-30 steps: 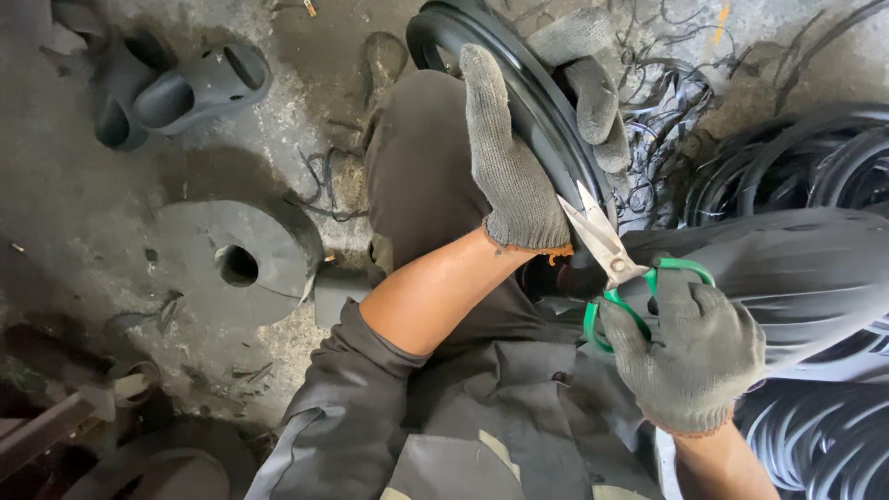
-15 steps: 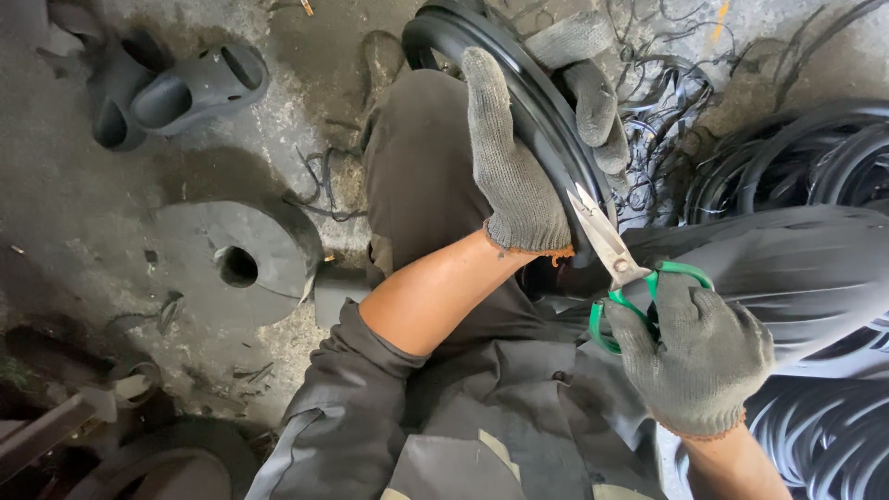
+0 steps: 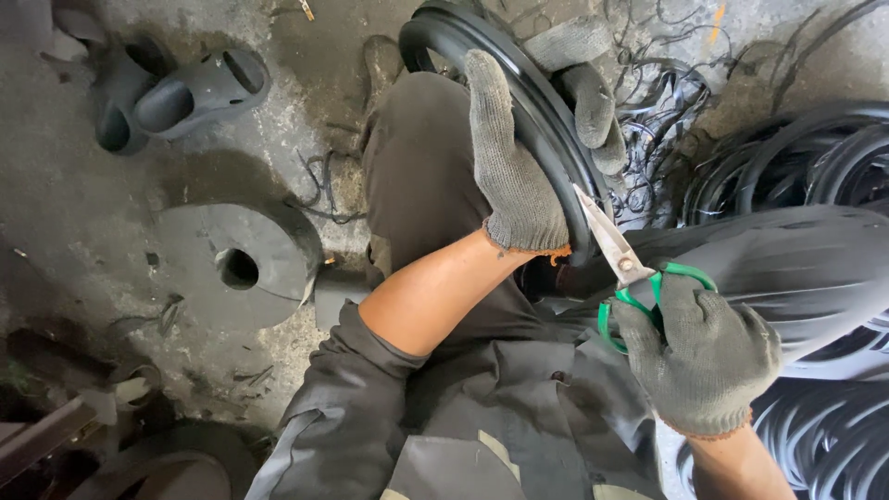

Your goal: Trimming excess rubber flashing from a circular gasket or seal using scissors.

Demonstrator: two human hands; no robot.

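**Black rubber ring held and met by scissors**

Black rubber ring (image 3: 546, 139) stands on edge across your lap, leaning over your left knee. Your left hand (image 3: 509, 176), in a grey knit glove, lies flat along the ring's near side, fingers (image 3: 486, 88) together and stretched up its curve, pressing it rather than wrapping it. Your right hand (image 3: 699, 356), gloved too, has its fingers clamped through the green handles of the scissors (image 3: 625, 264). Blades point up-left, tip touching the ring's lower edge just beside your left wrist; blades look nearly together, hard to tell more. Grey shoe (image 3: 593, 111) pokes out behind the ring. Pile of black rubber hoops (image 3: 815, 157) sits at right, thin rubber trimmings (image 3: 657, 102) scattered on the concrete floor (image 3: 306, 93). Round disc with centre hole (image 3: 236, 264) lies left, dark sandals (image 3: 176, 93) farther up-left.
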